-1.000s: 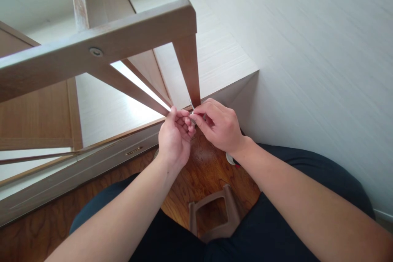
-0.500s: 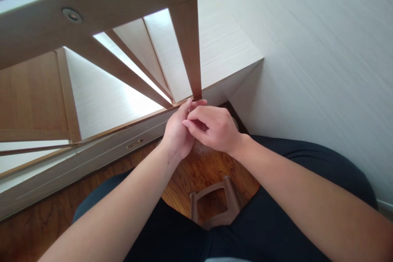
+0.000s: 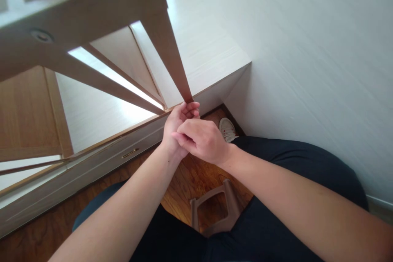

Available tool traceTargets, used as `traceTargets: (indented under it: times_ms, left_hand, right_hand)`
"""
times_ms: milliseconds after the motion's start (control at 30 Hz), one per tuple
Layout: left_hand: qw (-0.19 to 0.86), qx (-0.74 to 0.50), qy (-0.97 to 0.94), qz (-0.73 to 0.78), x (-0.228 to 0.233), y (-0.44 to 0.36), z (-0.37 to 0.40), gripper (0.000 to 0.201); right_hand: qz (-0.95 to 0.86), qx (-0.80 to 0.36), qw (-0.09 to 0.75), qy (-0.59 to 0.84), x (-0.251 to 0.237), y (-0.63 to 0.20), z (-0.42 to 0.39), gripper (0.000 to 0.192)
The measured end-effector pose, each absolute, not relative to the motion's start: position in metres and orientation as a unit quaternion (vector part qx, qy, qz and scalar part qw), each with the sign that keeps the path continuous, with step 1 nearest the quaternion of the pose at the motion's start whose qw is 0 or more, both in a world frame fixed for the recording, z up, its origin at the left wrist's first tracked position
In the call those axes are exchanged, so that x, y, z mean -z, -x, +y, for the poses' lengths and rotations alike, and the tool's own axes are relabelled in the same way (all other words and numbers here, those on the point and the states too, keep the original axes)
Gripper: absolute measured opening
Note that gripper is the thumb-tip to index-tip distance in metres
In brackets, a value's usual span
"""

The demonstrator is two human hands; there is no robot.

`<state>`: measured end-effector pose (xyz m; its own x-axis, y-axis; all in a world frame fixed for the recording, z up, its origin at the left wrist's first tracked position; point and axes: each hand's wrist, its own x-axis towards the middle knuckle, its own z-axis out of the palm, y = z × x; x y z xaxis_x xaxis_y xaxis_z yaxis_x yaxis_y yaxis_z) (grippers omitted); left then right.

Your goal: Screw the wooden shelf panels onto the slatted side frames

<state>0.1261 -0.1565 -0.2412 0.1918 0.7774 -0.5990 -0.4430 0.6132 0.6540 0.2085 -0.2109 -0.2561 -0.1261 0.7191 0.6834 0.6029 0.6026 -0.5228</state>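
Observation:
My left hand [image 3: 173, 131] is turned palm up in front of the foot of a slanting wooden post [image 3: 167, 51]. Its fingers are loosely curled and apart, with the tips close to the post; whether they touch it I cannot tell. Across the left palm lies my right hand [image 3: 206, 140], closed, with thumb and forefinger pressed together. Anything pinched there is hidden or too small to name. Above, the post joins a thick wooden crossbar [image 3: 101, 20] with a round metal fitting [image 3: 42, 36].
Behind the posts is a pale flat surface [image 3: 211, 53] with a drawer front [image 3: 147, 141] below it. A white wall [image 3: 307, 69] rises on the right. Between my legs stands a brown stool [image 3: 229, 208] on the wood floor [image 3: 196, 176]. My shoe [image 3: 227, 129] shows near the corner.
The right hand has slid left and down over the left palm toward the wrist, uncovering more of the left fingers. The view has shifted, and the shoe now shows.

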Motion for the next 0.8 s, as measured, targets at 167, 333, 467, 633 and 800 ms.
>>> traceTargets:
  times_ms: [167, 333, 467, 633, 800]
  left_hand:
    - [0.77, -0.4, -0.126, 0.482, 0.231, -0.126, -0.153, 0.024]
    - [0.783, -0.422, -0.161, 0.428, 0.222, -0.117, -0.151, 0.016]
    - [0.791, -0.413, -0.162, 0.421, 0.222, -0.109, -0.152, 0.014]
    - [0.783, -0.425, -0.179, 0.417, 0.224, -0.106, -0.154, 0.013]
    - [0.74, -0.468, -0.246, 0.417, 0.219, -0.113, -0.158, 0.034]
  right_hand:
    - [-0.732, -0.078, 0.522, 0.431, 0.254, -0.206, -0.21, 0.031]
    - [-0.74, -0.155, 0.533, 0.38, 0.25, -0.207, -0.213, 0.02]
    - [-0.749, -0.208, 0.516, 0.361, 0.252, -0.205, -0.214, 0.011]
    - [-0.774, -0.169, 0.487, 0.368, 0.254, -0.205, -0.214, 0.007]
    - [-0.751, -0.144, 0.521, 0.379, 0.248, -0.211, -0.212, 0.011]
